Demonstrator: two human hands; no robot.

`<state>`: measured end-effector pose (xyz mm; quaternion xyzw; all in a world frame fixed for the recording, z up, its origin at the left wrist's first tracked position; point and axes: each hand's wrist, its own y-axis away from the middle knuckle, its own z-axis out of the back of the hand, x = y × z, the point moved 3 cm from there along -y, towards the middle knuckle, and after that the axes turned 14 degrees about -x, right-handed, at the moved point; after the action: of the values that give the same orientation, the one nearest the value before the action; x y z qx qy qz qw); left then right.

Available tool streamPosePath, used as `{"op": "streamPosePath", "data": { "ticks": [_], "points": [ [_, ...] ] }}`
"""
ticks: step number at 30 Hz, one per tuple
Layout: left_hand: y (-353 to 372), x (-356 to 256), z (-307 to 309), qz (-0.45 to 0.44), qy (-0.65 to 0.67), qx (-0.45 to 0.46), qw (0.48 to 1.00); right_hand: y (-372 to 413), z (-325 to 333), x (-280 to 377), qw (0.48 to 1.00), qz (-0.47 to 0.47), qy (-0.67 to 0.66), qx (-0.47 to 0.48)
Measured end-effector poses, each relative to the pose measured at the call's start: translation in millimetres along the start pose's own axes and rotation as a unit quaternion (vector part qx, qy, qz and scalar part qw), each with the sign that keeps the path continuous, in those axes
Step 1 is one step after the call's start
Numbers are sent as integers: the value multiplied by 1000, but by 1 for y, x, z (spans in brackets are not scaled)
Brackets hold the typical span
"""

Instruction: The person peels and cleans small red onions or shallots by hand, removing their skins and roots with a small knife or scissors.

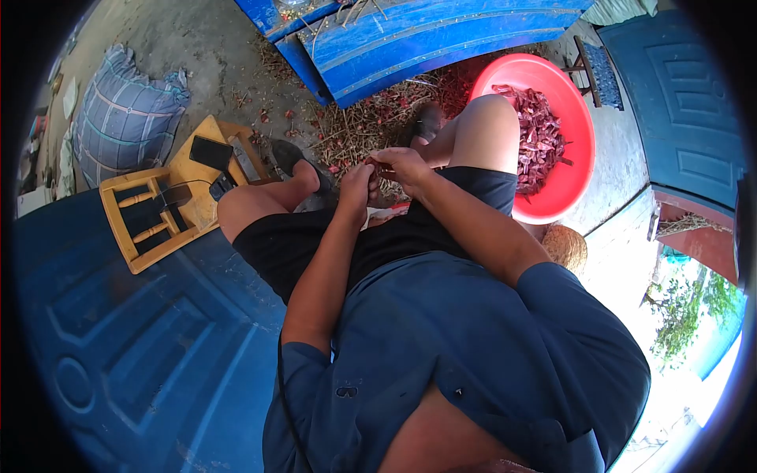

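My left hand [358,186] and my right hand [404,167] meet above my lap, between my knees. Fingers of both are closed in a pinch around a small dark-red piece, which looks like a dried chili [372,162]; most of it is hidden by the fingers. Beside my right knee stands a red plastic basin [582,118]. Many dried red chilies [538,138] lie inside it. Below my hands, a heap of dry stalks [355,130] with scattered red bits covers the floor between my feet.
A blue metal bin or cart [426,47] stands ahead. At left are a wooden stool [130,229] lying on its side, with a black device and cable, and a stuffed checked sack [130,110]. A small folding stool [599,71] is beyond the basin, near a blue door [682,102].
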<state>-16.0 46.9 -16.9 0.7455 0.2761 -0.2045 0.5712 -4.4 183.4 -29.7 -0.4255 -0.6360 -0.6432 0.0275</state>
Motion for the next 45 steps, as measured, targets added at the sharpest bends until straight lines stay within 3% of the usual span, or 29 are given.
{"op": "streamPosePath", "data": {
  "ticks": [7, 10, 13, 15, 18, 22, 23, 24, 25, 27, 31, 32, 33, 34, 35, 37, 38, 40, 45],
  "points": [
    [2, 0, -11, 3, 30, 26, 999, -3, 5, 0, 986, -108, -122, 15],
    [3, 3, -13, -4, 27, 20, 999, -11, 12, 4, 986, -101, -129, -10],
    [3, 4, -7, 19, 29, 1, 999, -14, 16, 3, 995, -88, -45, -5],
    [2, 5, -5, 26, 30, 1, 999, -17, 17, 5, 998, 8, 54, -10],
    [-2, 5, -7, 32, 30, 2, 999, -25, 16, -1, 999, -9, 0, -39],
    [-10, 13, -4, 49, 46, -5, 998, -46, 23, -10, 996, 38, 66, -44],
    [-11, 13, -2, 50, 48, -5, 998, -44, 23, -3, 962, 170, 199, -76],
    [-11, 11, -1, 61, 45, -14, 997, -38, 20, 8, 891, 297, 325, -105],
    [-11, 10, 0, 72, 41, -23, 996, -33, 20, 15, 891, 297, 328, -105],
    [-12, 10, 1, 78, 57, -18, 995, -12, 14, 33, 732, 545, 393, -109],
    [-11, -2, -1, 53, 63, 2, 997, -11, 20, 48, 766, 511, 380, -88],
    [-10, -4, -2, 54, 65, 4, 996, -20, 24, 43, 895, 319, 303, -78],
    [-11, -8, -1, 48, 69, 3, 996, -27, 25, 33, 970, 109, 207, -63],
    [-11, -10, -1, 41, 72, 1, 997, -15, 15, 30, 996, 57, 62, -34],
    [-9, -10, 0, 41, 73, 0, 996, -9, 8, 29, 996, 56, 63, -33],
    [-8, -11, 0, 37, 63, -2, 997, -7, 2, 22, 991, -40, -105, -79],
    [-6, -11, 1, 38, 63, -4, 997, -7, 1, 20, 990, -43, -105, -79],
    [-7, -14, -3, 37, 68, 11, 997, -10, -2, 17, 973, -124, -191, -24],
    [-2, -17, -9, 28, 65, 19, 997, -6, -3, 14, 947, -157, -279, 13]
  ]
}}
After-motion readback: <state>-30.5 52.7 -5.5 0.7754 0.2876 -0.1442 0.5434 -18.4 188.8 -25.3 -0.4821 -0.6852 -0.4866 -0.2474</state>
